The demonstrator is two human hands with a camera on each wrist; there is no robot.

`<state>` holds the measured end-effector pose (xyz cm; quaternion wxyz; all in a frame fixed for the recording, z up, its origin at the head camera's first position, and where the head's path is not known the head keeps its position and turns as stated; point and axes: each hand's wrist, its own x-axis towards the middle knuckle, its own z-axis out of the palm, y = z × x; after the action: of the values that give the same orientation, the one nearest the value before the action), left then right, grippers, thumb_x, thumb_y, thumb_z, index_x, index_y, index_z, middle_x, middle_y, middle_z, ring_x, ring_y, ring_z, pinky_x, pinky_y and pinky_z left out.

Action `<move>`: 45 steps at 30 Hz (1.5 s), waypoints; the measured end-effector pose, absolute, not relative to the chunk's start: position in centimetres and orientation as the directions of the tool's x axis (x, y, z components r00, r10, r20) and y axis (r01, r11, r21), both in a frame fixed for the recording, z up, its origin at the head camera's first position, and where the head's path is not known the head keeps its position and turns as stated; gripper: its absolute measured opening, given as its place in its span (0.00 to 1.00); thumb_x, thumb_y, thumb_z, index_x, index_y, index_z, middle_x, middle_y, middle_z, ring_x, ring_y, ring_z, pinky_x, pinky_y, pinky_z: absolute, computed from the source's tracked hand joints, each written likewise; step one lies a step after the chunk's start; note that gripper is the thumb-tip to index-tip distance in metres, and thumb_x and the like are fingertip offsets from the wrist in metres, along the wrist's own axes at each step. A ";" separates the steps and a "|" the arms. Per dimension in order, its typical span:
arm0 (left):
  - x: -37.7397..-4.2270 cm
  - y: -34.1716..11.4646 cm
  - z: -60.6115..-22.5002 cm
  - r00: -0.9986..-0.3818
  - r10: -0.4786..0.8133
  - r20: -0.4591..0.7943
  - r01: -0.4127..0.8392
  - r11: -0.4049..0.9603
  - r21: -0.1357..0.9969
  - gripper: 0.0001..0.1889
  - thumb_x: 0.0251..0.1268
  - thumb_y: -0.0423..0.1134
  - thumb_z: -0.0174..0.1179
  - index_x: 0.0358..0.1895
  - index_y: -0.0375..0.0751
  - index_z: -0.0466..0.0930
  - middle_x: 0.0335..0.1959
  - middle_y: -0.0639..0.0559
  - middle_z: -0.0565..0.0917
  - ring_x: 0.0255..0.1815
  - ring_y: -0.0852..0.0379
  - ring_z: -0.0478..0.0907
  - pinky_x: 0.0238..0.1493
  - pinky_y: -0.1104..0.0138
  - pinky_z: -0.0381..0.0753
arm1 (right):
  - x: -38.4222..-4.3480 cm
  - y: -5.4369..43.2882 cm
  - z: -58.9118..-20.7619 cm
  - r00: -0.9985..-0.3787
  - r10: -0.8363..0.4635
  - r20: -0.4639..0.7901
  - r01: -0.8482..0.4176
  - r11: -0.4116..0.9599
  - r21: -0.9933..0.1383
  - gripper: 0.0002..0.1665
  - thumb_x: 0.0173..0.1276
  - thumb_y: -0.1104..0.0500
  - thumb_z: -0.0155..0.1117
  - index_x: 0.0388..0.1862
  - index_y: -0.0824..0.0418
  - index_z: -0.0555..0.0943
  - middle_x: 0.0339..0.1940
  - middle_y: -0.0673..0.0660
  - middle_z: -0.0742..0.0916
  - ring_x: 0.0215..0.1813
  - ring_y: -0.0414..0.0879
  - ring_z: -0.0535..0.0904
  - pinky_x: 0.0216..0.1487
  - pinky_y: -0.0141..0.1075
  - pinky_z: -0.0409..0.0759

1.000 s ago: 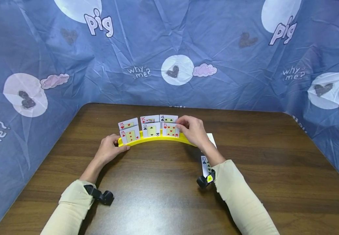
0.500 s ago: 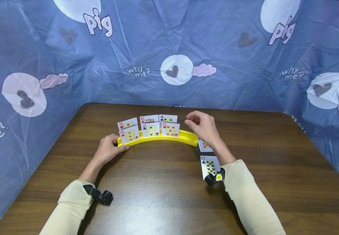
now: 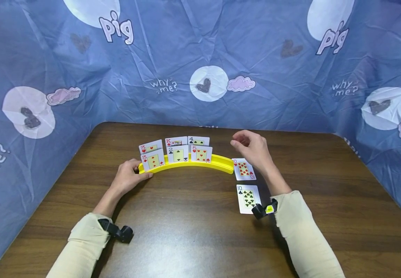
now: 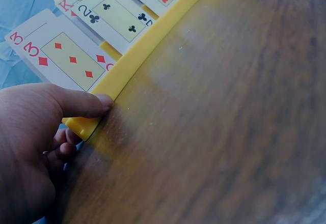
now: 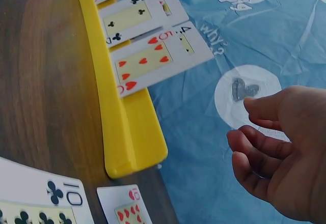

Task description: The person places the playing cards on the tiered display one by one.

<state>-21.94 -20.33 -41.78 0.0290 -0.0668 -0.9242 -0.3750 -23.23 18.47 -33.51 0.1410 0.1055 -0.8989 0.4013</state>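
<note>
A curved yellow card holder [image 3: 218, 163] stands on the table with playing cards upright in two rows. Its front row shows the three of diamonds [image 3: 153, 160], two of clubs [image 3: 178, 154] and five of hearts [image 3: 201, 154]. Behind them rise the three of hearts [image 3: 150, 146], a king [image 3: 176, 141] and a four [image 3: 198, 141]. My left hand [image 3: 128, 176] grips the holder's left end, thumb along the front edge in the left wrist view. Past the holder's right end my right hand [image 3: 254, 150] hovers, fingers loosely curled and holding nothing.
The ten of hearts [image 3: 244, 170] lies face up by the holder's right end. Nearer me lies the ten of clubs [image 3: 248, 199], partly behind the right wrist camera [image 3: 261, 211]. A blue printed cloth [image 3: 207, 46] hangs behind the brown table [image 3: 186, 231].
My right hand has let go of the five of hearts and moved right, away from the holder. Both tens have come into fuller view. My left hand stays in place.
</note>
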 end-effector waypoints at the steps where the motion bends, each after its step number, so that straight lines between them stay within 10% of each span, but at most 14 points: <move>1: -21.9 -20.3 -41.8 -0.989 0.101 0.105 0.146 0.710 0.688 0.18 0.57 0.38 0.71 0.46 0.29 0.85 0.44 0.35 0.82 0.43 0.46 0.74 0.42 0.64 0.65 | -23.3 18.7 -33.6 -0.937 -0.075 0.340 -0.303 0.658 -0.690 0.13 0.67 0.59 0.67 0.48 0.64 0.84 0.41 0.61 0.90 0.41 0.52 0.83 0.46 0.38 0.76; 21: -21.9 -20.4 -42.0 -0.990 0.097 0.100 0.139 0.708 0.692 0.18 0.56 0.39 0.72 0.46 0.30 0.86 0.45 0.35 0.83 0.43 0.46 0.74 0.42 0.64 0.65 | -23.4 22.5 -35.4 -0.956 -0.025 0.291 -0.222 0.709 -0.670 0.16 0.67 0.57 0.68 0.50 0.64 0.83 0.41 0.63 0.88 0.40 0.53 0.80 0.40 0.34 0.73; 45: -21.9 -20.4 -41.8 -0.990 0.097 0.100 0.139 0.714 0.686 0.18 0.56 0.39 0.71 0.45 0.30 0.85 0.45 0.35 0.83 0.44 0.45 0.74 0.42 0.64 0.65 | -23.4 24.3 -38.6 -0.979 -0.202 -0.038 -0.149 0.824 -0.546 0.48 0.58 0.47 0.76 0.71 0.70 0.68 0.67 0.72 0.75 0.61 0.63 0.75 0.63 0.55 0.72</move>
<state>-21.93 -20.36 -41.76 0.0283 -0.0637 -0.9252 -0.3729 -23.45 24.30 -38.62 -0.0471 0.0920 -0.9539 0.2818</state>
